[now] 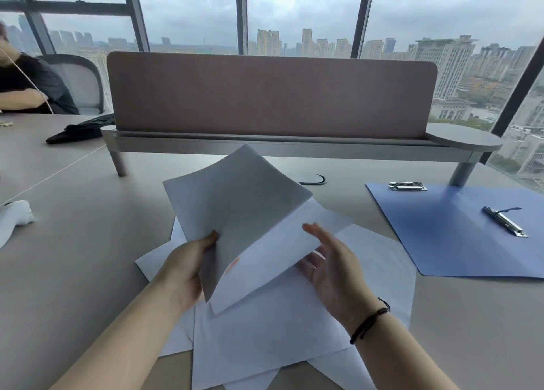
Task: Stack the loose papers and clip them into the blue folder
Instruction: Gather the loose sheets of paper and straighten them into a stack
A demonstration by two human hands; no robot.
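My left hand (185,267) grips a small bunch of white sheets (241,207) by their near left edge, lifted and tilted above the desk. My right hand (329,267) is open, palm up, at the right edge of the lowest lifted sheet, fingers touching or just under it. More loose white papers (265,339) lie fanned out on the desk beneath both hands. The blue folder (459,233) lies open flat at the right, with a metal clip (407,186) at its top edge and a second metal clip (504,222) near its middle fold.
A brown divider panel (270,95) on metal legs crosses the grey desk (73,242) behind the papers. A white object (14,217) lies at the left edge, a black cloth (79,129) further back. A seated person (26,86) is at the far left. Windows stand behind.
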